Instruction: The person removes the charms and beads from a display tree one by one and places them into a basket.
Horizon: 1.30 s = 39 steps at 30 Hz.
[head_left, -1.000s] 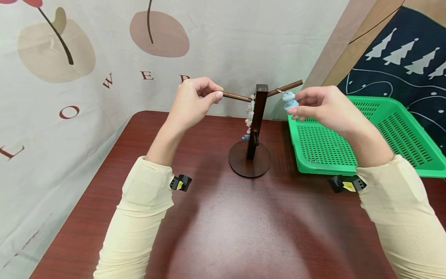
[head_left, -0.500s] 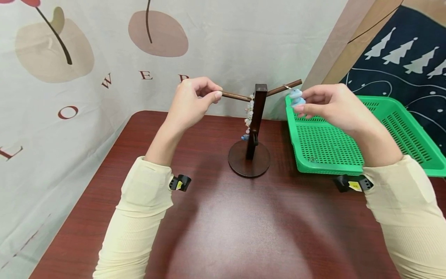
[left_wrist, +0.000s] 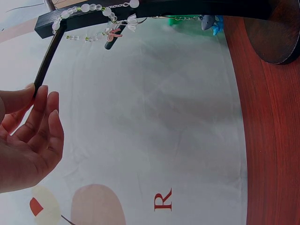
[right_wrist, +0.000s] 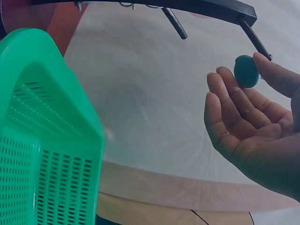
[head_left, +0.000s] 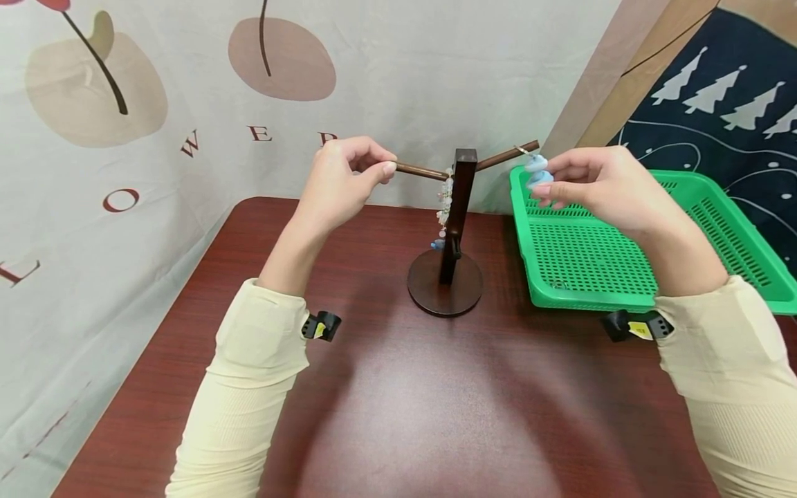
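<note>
A dark wooden stand (head_left: 461,207) with a round base is in the head view, a peg rising to each side of its post. My left hand (head_left: 350,178) pinches the tip of the left peg (head_left: 423,171) between thumb and fingers. Against the post, a pale beaded charm strap (head_left: 446,200) with a small blue charm at its lower end hangs from that peg. My right hand (head_left: 600,183) pinches a light blue keychain (head_left: 537,171). Its metal ring is at the right peg (head_left: 507,155), close to the tip; whether it encircles the peg is hard to tell.
A green perforated basket (head_left: 582,301) stands on the red-brown table (head_left: 386,387), right of the stand and below my right hand. Behind the table hangs a white printed cloth (head_left: 411,83). A short lower peg (right_wrist: 176,23) juts from the post in the right wrist view.
My right hand has moved right and slightly up with the blue keychain, and the ring has shifted along the right peg toward its tip. My left hand keeps its pinch on the left peg.
</note>
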### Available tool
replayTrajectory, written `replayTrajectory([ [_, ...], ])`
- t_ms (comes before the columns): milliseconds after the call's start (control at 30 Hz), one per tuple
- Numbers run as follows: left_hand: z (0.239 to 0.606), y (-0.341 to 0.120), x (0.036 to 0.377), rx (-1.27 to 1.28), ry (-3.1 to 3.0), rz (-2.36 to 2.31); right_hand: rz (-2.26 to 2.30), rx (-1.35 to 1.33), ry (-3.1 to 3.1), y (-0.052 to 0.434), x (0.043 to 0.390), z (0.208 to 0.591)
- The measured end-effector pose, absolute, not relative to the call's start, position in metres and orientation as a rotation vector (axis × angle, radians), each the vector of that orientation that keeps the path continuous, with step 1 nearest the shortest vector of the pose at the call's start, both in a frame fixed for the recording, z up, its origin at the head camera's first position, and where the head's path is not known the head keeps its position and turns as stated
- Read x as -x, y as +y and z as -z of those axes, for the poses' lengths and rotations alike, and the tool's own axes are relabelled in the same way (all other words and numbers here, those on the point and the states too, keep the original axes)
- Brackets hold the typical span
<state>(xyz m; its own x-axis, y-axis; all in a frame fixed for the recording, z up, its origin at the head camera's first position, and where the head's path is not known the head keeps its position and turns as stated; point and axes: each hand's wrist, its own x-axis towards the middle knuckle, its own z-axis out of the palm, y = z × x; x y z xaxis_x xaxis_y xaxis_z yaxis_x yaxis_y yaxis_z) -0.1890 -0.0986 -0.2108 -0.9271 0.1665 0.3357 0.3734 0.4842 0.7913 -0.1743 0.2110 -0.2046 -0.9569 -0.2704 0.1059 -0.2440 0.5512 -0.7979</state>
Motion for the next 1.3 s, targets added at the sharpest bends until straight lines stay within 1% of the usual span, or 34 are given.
replayTrajectory([
  [800,0.211,-0.099,0.191,0.458,-2.525,1.404,1.434,0.516,2.739,0.22,0.175,0.201],
  [1300,0.211,-0.099,0.19,0.465,-2.518,1.426,1.409,0.447,2.777,0.228,0.173,0.2],
])
